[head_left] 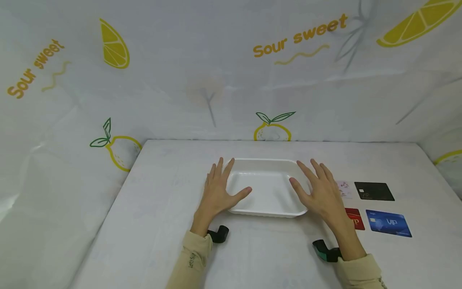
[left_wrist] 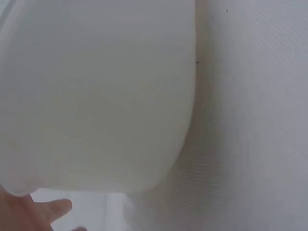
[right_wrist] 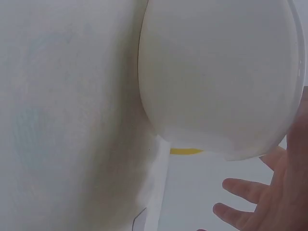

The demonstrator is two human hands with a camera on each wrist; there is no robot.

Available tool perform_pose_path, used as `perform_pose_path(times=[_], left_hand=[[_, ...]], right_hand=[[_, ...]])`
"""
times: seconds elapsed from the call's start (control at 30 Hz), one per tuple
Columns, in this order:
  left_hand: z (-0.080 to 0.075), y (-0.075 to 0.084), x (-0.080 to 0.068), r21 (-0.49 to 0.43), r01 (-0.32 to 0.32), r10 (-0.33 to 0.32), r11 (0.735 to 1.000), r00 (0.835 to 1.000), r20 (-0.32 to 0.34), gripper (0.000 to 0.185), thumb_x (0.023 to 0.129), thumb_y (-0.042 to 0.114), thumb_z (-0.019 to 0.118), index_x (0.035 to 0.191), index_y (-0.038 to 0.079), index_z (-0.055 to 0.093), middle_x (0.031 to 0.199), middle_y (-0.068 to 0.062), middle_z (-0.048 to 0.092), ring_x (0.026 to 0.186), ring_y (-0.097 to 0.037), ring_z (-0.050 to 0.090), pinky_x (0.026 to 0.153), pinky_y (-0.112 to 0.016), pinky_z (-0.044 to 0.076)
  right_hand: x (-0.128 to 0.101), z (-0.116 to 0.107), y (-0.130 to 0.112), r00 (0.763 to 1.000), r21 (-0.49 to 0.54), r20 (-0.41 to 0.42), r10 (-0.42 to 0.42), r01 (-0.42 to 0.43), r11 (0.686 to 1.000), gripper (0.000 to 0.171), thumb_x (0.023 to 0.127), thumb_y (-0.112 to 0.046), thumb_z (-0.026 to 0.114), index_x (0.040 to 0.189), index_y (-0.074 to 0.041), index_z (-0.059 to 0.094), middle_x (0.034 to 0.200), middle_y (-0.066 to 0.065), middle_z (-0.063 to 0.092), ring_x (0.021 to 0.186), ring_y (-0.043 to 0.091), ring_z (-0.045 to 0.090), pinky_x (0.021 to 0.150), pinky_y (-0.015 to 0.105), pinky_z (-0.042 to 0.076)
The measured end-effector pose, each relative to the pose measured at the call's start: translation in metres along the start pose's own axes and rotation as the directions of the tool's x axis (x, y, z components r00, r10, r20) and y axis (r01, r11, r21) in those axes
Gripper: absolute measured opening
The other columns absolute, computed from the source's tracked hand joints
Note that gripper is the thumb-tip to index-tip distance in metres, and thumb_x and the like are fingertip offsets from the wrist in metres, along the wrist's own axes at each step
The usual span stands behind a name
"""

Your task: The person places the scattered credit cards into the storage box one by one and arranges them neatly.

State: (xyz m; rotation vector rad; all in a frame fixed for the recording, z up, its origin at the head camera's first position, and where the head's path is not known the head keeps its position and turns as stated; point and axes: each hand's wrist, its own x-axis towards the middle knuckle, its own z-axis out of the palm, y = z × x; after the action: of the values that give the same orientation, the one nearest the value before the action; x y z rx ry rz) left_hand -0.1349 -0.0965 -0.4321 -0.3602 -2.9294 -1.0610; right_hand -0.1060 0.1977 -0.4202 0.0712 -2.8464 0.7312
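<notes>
Beige cloth sleeves [head_left: 189, 261] with thick cuffs enter from the lower edge. Their left hand [head_left: 218, 190] and right hand [head_left: 319, 192] flank a tray [head_left: 267, 192], fingers straight and spread, not curled round it; whether they touch its rim is hard to tell. Just below the frame's centre, it looks glossy, white and shallow, with rounded corners. Flat, smooth cards [head_left: 388, 223] lie at the right.

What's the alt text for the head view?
A person's left hand and right hand spread at either end of a shallow white tray on a white table. To the right lie a black card, a blue card, and, partly hidden, a red card and a pale card. Behind is a lemon-print sheet.
</notes>
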Motion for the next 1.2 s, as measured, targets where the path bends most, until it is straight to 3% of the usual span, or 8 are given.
perform_pose_path(times=[0.1, 0.2, 0.37, 0.5, 0.7, 0.97, 1.2], left_hand=[[0.003, -0.009, -0.001, -0.166, -0.003, 0.005, 0.986, 1.0, 0.011, 0.098, 0.084, 0.06, 0.073, 0.164, 0.036, 0.021, 0.174, -0.009, 0.009, 0.16, -0.039, 0.009, 0.121, -0.07, 0.02], [0.006, -0.019, -0.002, -0.318, -0.017, 0.021, 0.948, 1.0, 0.009, 0.1, 0.084, 0.054, 0.076, 0.164, 0.031, 0.022, 0.174, -0.009, 0.009, 0.161, -0.034, 0.01, 0.12, -0.071, 0.02], [0.012, -0.032, -0.005, -0.442, -0.075, 0.07, 0.894, 0.997, -0.029, 0.101, 0.083, 0.053, 0.078, 0.164, 0.023, 0.024, 0.172, -0.014, 0.014, 0.16, -0.034, 0.014, 0.123, -0.068, 0.016], [0.017, -0.038, -0.006, -0.511, -0.081, 0.067, 0.856, 0.997, -0.046, 0.101, 0.082, 0.048, 0.081, 0.163, 0.023, 0.026, 0.171, -0.011, 0.023, 0.159, -0.033, 0.019, 0.124, -0.064, 0.017], [0.021, -0.043, -0.005, -0.563, -0.089, 0.078, 0.822, 0.996, -0.043, 0.102, 0.081, 0.046, 0.082, 0.163, 0.022, 0.026, 0.169, -0.007, 0.027, 0.157, -0.032, 0.024, 0.124, -0.062, 0.019], [0.019, -0.042, -0.005, -0.569, -0.103, 0.098, 0.816, 0.994, -0.039, 0.102, 0.082, 0.048, 0.08, 0.164, 0.022, 0.024, 0.17, -0.008, 0.025, 0.158, -0.033, 0.02, 0.124, -0.065, 0.016], [0.02, -0.044, -0.005, -0.57, -0.091, 0.09, 0.817, 0.996, -0.03, 0.101, 0.082, 0.048, 0.079, 0.163, 0.025, 0.024, 0.17, -0.005, 0.025, 0.159, -0.03, 0.02, 0.125, -0.064, 0.016]], right_hand=[[-0.001, 0.0, 0.001, 1.0, 0.011, 0.005, 0.005, -0.005, 1.0, 0.067, 0.098, -0.052, 0.057, 0.154, -0.016, 0.046, 0.161, 0.027, 0.034, 0.147, 0.056, 0.027, 0.109, 0.08, 0.024], [-0.001, -0.001, 0.002, 1.0, 0.019, 0.014, 0.009, -0.01, 1.0, 0.067, 0.099, -0.052, 0.056, 0.155, -0.017, 0.045, 0.161, 0.027, 0.034, 0.146, 0.055, 0.028, 0.108, 0.08, 0.025], [-0.001, -0.003, 0.006, 1.0, 0.04, 0.011, 0.012, -0.013, 0.999, 0.064, 0.101, -0.049, 0.056, 0.154, -0.015, 0.045, 0.159, 0.029, 0.036, 0.143, 0.056, 0.031, 0.106, 0.08, 0.028], [0.002, -0.006, 0.012, 1.0, 0.079, 0.024, 0.016, -0.018, 0.997, 0.063, 0.102, -0.048, 0.055, 0.154, -0.012, 0.046, 0.157, 0.031, 0.038, 0.142, 0.058, 0.031, 0.104, 0.081, 0.03], [0.006, -0.015, 0.029, 0.998, 0.212, 0.059, 0.004, -0.017, 0.977, 0.059, 0.104, -0.041, 0.055, 0.152, -0.009, 0.047, 0.157, 0.031, 0.038, 0.142, 0.059, 0.031, 0.104, 0.082, 0.027], [0.003, -0.032, 0.065, 0.996, 0.323, 0.082, -0.033, 0.005, 0.946, 0.056, 0.1, -0.03, 0.066, 0.149, -0.008, 0.051, 0.154, 0.029, 0.043, 0.138, 0.054, 0.038, 0.099, 0.077, 0.038], [0.0, -0.045, 0.1, 0.988, 0.278, 0.141, -0.061, 0.02, 0.96, 0.057, 0.096, -0.027, 0.072, 0.146, -0.008, 0.053, 0.15, 0.027, 0.047, 0.132, 0.046, 0.039, 0.095, 0.076, 0.04]])
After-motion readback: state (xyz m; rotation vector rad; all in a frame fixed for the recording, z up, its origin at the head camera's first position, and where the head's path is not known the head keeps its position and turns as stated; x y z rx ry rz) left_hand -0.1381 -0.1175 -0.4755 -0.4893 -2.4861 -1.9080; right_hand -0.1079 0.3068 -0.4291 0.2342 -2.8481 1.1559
